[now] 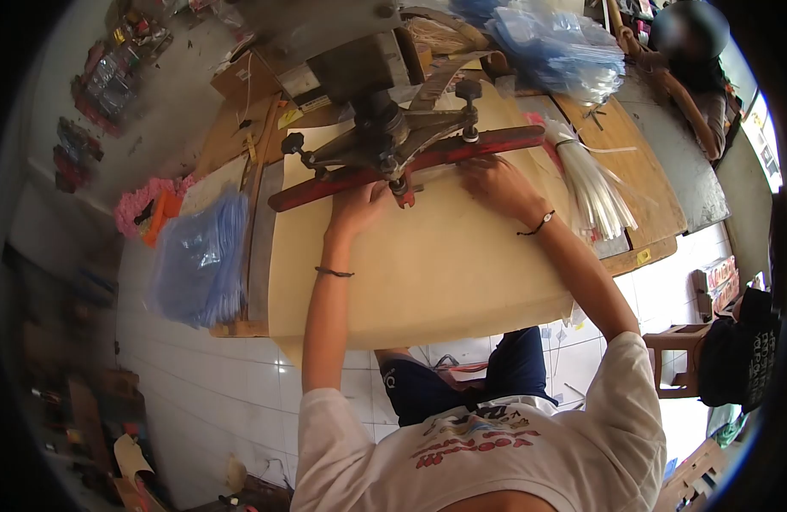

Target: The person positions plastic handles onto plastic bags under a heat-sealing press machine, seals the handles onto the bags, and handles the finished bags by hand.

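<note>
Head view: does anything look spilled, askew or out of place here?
Mildly, yes. Small scraps litter the tiled floor beside the person's right leg, looking dropped rather than placed, and one pale strip juts sideways from its bundle, unlike most others. Nothing looks clearly damaged near the left hand or right hand.

Floor (214,384): white square tiles, with small scraps lying at the right. Bench (658,192): wooden top. Grey table (702,192): beside the bench, right. Brown stool (672,340): standing on the tiles, right, next to a dark cloth (735,363). Wall (746,189): pale, right side. Light: bright opening (762,141) at far right; left side dimmer, details blurred.
</note>
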The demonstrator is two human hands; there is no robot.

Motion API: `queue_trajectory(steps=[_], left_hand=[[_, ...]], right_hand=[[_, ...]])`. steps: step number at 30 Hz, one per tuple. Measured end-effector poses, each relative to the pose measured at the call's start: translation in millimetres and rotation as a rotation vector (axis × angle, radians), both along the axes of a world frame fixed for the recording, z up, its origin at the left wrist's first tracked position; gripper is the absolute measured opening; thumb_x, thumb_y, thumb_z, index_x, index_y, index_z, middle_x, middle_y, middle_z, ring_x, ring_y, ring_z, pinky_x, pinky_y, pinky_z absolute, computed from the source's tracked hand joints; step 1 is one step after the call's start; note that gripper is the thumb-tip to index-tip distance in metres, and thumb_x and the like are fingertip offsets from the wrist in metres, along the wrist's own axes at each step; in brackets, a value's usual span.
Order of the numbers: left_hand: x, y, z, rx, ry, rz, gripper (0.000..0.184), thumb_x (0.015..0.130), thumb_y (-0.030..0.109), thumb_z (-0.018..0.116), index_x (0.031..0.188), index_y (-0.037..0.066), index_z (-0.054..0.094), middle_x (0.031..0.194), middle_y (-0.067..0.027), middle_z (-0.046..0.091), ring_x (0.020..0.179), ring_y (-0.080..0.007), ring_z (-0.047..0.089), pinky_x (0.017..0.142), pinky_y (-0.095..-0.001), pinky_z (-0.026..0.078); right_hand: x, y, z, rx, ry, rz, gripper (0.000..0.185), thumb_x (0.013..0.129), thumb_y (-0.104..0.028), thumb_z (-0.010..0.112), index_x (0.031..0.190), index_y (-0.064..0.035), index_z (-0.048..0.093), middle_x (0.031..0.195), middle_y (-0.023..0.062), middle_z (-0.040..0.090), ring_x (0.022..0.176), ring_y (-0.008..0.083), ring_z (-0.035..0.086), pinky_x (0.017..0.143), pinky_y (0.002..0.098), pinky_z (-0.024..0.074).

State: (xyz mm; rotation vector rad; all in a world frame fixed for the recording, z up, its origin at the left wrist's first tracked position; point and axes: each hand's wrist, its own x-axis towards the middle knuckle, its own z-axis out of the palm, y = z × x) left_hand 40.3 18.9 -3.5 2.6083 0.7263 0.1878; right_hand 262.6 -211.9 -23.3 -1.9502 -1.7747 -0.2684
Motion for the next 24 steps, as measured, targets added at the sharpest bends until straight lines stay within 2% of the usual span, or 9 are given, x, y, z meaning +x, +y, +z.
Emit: queue_trajectory(steps=[2, 5, 8, 11, 16, 18, 20, 22, 24], left_hand=[[4.5, 0.7, -9.1, 0.129, 0.021, 0.048, 0.047, 0.093, 0.047, 0.057, 0.122, 0.011, 0.067, 0.114, -0.0183, 0.07, 0.109, -0.039, 0.065, 0.095, -0.0467, 0.048], [9.2, 6.6, -31.4, 0.421, -0.207, 0.031, 0.043, 0.094, 0.041, 0.054, 0.121, 0.011, 0.067, 0.109, -0.0159, 0.072, 0.102, -0.0376, 0.067, 0.093, -0.0465, 0.049], [10.7, -9.0, -12.2, 0.286, -0.019, 0.171, 0.041, 0.093, 0.035, 0.05, 0.121, 0.01, 0.066, 0.111, -0.017, 0.071, 0.103, -0.0381, 0.067, 0.093, -0.0471, 0.049], [8.6, -9.1, -14.3, 0.311, -0.135, 0.152, 0.041, 0.091, 0.029, 0.048, 0.122, 0.008, 0.065, 0.112, -0.0205, 0.069, 0.107, -0.04, 0.065, 0.096, -0.0472, 0.047], [14.3, 12.3, -47.9, 0.646, -0.295, 0.058, 0.041, 0.098, 0.04, 0.049, 0.124, 0.013, 0.065, 0.117, -0.016, 0.069, 0.107, -0.0369, 0.065, 0.096, -0.0487, 0.045], [10.9, 1.9, -37.9, 0.452, -0.247, 0.047, 0.043, 0.1, 0.042, 0.05, 0.13, 0.013, 0.062, 0.129, -0.0154, 0.064, 0.117, -0.0331, 0.061, 0.101, -0.0461, 0.042], [9.4, -5.1, -16.7, 0.041, -0.134, 0.044, 0.044, 0.103, 0.041, 0.049, 0.135, 0.013, 0.06, 0.135, -0.0155, 0.061, 0.121, -0.031, 0.059, 0.102, -0.0447, 0.042], [6.2, -1.4, -11.7, -0.116, -0.036, -0.014, 0.043, 0.105, 0.039, 0.046, 0.139, 0.015, 0.057, 0.137, -0.0159, 0.06, 0.122, -0.0299, 0.059, 0.101, -0.0437, 0.044], [4.0, 3.6, -22.1, 0.031, -0.036, -0.101, 0.038, 0.105, 0.034, 0.047, 0.137, 0.014, 0.057, 0.131, -0.0148, 0.061, 0.118, -0.0285, 0.059, 0.1, -0.043, 0.044]], right_hand=[[3.8, -1.4, 2.8, -0.014, 0.031, 0.058, 0.037, 0.089, -0.022, 0.066, 0.121, -0.0053, 0.07, 0.129, 0.0152, 0.066, 0.121, 0.0313, 0.06, 0.111, 0.043, 0.0418], [5.5, -2.9, 5.5, 0.031, 0.004, 0.092, 0.037, 0.089, -0.026, 0.066, 0.12, -0.0043, 0.071, 0.129, 0.0159, 0.066, 0.121, 0.0332, 0.06, 0.112, 0.0443, 0.0399], [0.5, -6.1, 14.9, 0.028, 0.002, 0.105, 0.041, 0.09, -0.029, 0.067, 0.123, -0.0054, 0.069, 0.131, 0.0161, 0.065, 0.123, 0.0342, 0.059, 0.114, 0.0439, 0.0381], [0.4, -2.6, 3.5, 0.023, 0.019, 0.104, 0.046, 0.091, -0.034, 0.067, 0.128, -0.0069, 0.066, 0.135, 0.0174, 0.062, 0.13, 0.0343, 0.053, 0.115, 0.0445, 0.0354], [-15.4, -4.5, 2.1, -0.078, -0.066, 0.028, 0.063, 0.093, -0.044, 0.064, 0.135, 0.0025, 0.058, 0.143, 0.0187, 0.056, 0.142, 0.0346, 0.041, 0.119, 0.0521, 0.029], [-22.7, -4.6, 6.0, -0.168, -0.035, 0.039, 0.073, 0.094, -0.049, 0.061, 0.136, 0.0091, 0.053, 0.147, 0.0208, 0.052, 0.145, 0.0352, 0.038, 0.12, 0.056, 0.0254], [-28.4, -5.0, -0.8, -0.119, -0.019, 0.019, 0.072, 0.095, -0.05, 0.06, 0.137, 0.0085, 0.053, 0.148, 0.0228, 0.05, 0.146, 0.0349, 0.037, 0.121, 0.0556, 0.0253], [-29.3, -4.7, -5.3, -0.1, -0.008, 0.019, 0.072, 0.095, -0.05, 0.06, 0.138, 0.0077, 0.052, 0.149, 0.0245, 0.048, 0.146, 0.0344, 0.037, 0.121, 0.0554, 0.0255], [-26.1, -4.2, -6.0, -0.109, -0.003, 0.04, 0.071, 0.096, -0.049, 0.059, 0.138, 0.0067, 0.052, 0.15, 0.0258, 0.047, 0.147, 0.0337, 0.037, 0.121, 0.0552, 0.0259]])
